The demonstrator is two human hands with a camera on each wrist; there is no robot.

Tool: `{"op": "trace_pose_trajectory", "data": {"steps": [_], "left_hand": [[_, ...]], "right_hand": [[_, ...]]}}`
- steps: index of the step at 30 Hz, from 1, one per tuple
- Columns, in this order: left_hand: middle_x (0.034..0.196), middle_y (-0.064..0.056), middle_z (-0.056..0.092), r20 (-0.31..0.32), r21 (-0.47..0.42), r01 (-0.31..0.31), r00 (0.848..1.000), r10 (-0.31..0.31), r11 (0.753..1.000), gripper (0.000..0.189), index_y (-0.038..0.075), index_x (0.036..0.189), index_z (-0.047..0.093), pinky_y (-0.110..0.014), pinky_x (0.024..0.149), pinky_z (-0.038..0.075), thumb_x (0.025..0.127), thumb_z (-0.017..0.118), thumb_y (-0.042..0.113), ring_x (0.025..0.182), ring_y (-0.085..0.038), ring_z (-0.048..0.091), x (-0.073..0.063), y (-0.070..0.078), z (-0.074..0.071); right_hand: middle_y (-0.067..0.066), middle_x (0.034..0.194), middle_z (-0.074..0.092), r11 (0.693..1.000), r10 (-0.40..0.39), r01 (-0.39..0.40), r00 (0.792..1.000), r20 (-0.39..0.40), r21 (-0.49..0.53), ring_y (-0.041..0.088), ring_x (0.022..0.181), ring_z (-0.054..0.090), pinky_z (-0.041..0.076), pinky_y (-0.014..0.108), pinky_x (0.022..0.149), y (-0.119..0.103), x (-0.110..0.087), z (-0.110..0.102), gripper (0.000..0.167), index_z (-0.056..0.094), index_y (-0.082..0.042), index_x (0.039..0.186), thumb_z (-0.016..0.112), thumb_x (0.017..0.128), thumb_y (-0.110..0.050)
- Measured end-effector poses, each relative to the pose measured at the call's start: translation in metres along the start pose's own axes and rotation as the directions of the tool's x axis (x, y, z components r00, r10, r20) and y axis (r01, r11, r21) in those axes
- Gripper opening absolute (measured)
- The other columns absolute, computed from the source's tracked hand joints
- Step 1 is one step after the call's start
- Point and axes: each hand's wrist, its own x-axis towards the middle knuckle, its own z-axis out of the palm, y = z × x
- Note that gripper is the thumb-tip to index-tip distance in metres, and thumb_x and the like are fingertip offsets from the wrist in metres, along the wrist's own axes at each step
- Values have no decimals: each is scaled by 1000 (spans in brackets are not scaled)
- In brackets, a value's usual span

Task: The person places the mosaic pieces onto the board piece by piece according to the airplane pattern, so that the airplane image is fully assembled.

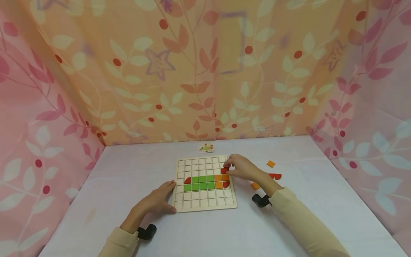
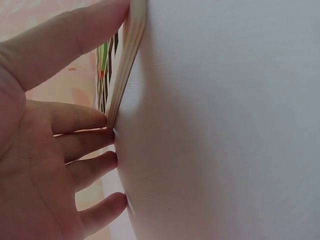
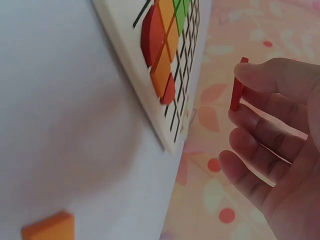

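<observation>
A square wooden grid board [image 1: 205, 201] lies on the table with a shape of coloured tiles set in it. Green tiles [image 1: 202, 182] fill the middle, orange tiles [image 1: 218, 185] stand to their right, and rounded red tiles [image 1: 187, 181] sit at both ends. My left hand [image 1: 160, 199] rests at the board's left edge, fingers spread and fairly straight, thumb against its side in the left wrist view. Over the upper right of the board, my right hand [image 1: 240, 167] pinches a thin red tile [image 3: 238, 85] between thumb and fingers, held apart from the board.
Right of the board lie loose tiles: an orange one [image 1: 270, 164], red ones [image 1: 277, 176] and another orange one [image 1: 255, 186] by the right forearm. A small picture card [image 1: 206, 147] lies behind the board. Patterned curtains [image 1: 205, 71] enclose the table at the back and sides.
</observation>
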Motion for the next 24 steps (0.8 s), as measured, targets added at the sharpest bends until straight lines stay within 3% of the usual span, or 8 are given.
{"op": "trace_pose_trajectory", "data": {"steps": [12,24], "left_hand": [[159,-16,30,-8,3,-20,1000,20,1000,101,3,150,34,-63,114,26,68,88,25,148,-39,25,5,-5,0],[159,-15,31,-4,4,-8,1000,8,1000,102,5,151,34,-63,113,28,67,88,26,147,-39,26,6,-9,4]], "right_hand": [[3,93,65,993,-101,102,994,30,-53,18,88,58,52,32,82,-34,36,12,18,76,-8,100,73,84,-15],[2,96,65,981,-160,174,977,140,-90,15,92,55,50,29,86,-68,66,38,18,75,-11,103,72,87,-18]]}}
